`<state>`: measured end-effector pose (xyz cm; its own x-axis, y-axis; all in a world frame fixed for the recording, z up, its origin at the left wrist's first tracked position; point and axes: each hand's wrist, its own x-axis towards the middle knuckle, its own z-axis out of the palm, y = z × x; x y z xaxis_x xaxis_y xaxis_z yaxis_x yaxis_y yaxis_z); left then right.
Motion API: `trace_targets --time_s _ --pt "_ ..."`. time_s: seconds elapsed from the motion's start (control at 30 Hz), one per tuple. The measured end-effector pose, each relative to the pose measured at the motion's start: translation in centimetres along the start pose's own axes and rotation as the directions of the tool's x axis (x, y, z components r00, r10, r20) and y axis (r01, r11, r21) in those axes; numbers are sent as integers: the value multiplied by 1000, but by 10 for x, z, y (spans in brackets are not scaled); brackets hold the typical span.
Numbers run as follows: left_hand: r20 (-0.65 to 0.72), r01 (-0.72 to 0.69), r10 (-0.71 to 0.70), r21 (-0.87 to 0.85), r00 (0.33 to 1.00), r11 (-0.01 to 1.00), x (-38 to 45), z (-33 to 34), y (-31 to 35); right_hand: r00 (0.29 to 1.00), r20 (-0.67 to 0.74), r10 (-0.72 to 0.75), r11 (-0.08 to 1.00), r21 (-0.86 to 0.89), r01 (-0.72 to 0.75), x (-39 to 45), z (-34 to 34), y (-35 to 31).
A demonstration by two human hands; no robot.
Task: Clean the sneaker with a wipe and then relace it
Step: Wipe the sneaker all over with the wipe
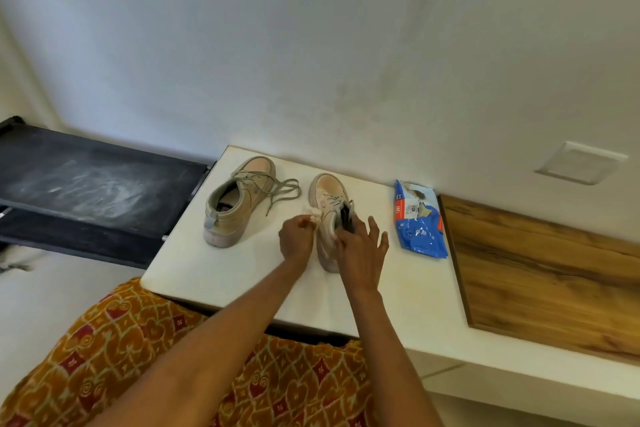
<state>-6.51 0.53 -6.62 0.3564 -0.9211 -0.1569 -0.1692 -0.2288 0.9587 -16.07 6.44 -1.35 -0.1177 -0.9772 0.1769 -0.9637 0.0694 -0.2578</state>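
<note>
We are mid-clean: our left hand [296,236] pinches the wipe [313,215] against the right sneaker [327,215], our right hand [360,246] grasps its heel; relacing remains.

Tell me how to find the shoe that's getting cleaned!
Look at the white table against the wall. Two beige sneakers stand there; pick the right-hand sneaker, nearer the blue wipes packet. It alone has hands on it: the left hand presses a wipe against its side.

Matt canvas sneaker [327,204]; glossy plastic wipe pack [419,222]; smooth white tabletop [214,274]; grained wood panel [554,274].
</note>
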Motion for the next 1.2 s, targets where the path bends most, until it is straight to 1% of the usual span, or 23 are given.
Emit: trace_targets --time_s 0.07,0.13,0.23,0.3,0.4,0.47,0.57,0.63,0.67,0.73,0.77,0.83,0.9,0.97,1.03,1.1,1.2 --pt "-2 35 -35 80 999 996 23 6 10 1000 3 -10 1000 -17 10 0 0 1" --pt "16 8 -10 120 1000 993 44 9 22 1000 -1 -25 1000 -14 25 0 1 1" --pt "91 -105 87 220 992 970 58 17 40 999 -7 -42 999 -1 42 1 3 3" --pt "154 -182 143 274 978 944 54 17 37 998 -38 -39 999 -15 38 1 5 2" --pt "194 -253 219 173 956 952 36 7 20 997 -79 -21 1000 14 22 0 7 -1" --pt "206 -262 241 82 948 962 20 -2 12 995 -100 -7 1000 19 9 0 8 -2" --pt "218 -184 194 -66 957 981 -6 -16 5 999 -40 11 1000 4 -11 -2 6 -3" --pt "247 -126 156 -135 956 983 -18 -25 -1 1000 -18 18 1000 -13 -18 -4 3 -3" --pt "283 -117 154 -142 947 983 -23 -29 -6 1000 -14 13 1000 -27 -13 -4 0 -4" --pt "353 -126 147 -82 924 989 -29 -35 -19 1000 8 -3 999 -53 3 -8 -1 -6" --pt "344 -115 128 -59 930 992 -32 -37 -24 1000 14 -5 998 -56 5 -11 0 -6" --pt "224 -50 68 -83 972 995 -31 -36 -30 1000 -10 6 1000 -26 -7 -23 7 -5" --pt "117 10 7 -142 993 990 -24 -31 -26 997 -80 18 1000 17 -16 -35 17 -3" --pt "102 46 -31 -147 994 988 -13 -23 -17 987 -157 25 999 51 -17 -38 21 1" --pt "123 77 -63 -113 990 991 -1 -14 -7 982 -184 31 998 65 -19 -33 20 5" --pt "170 64 -49 -83 984 995 2 -5 -3 985 -173 18 998 66 -7 -30 18 7" --pt "187 -67 89 -121 978 990 -13 -1 -10 984 -172 38 994 112 -19 -29 22 9"
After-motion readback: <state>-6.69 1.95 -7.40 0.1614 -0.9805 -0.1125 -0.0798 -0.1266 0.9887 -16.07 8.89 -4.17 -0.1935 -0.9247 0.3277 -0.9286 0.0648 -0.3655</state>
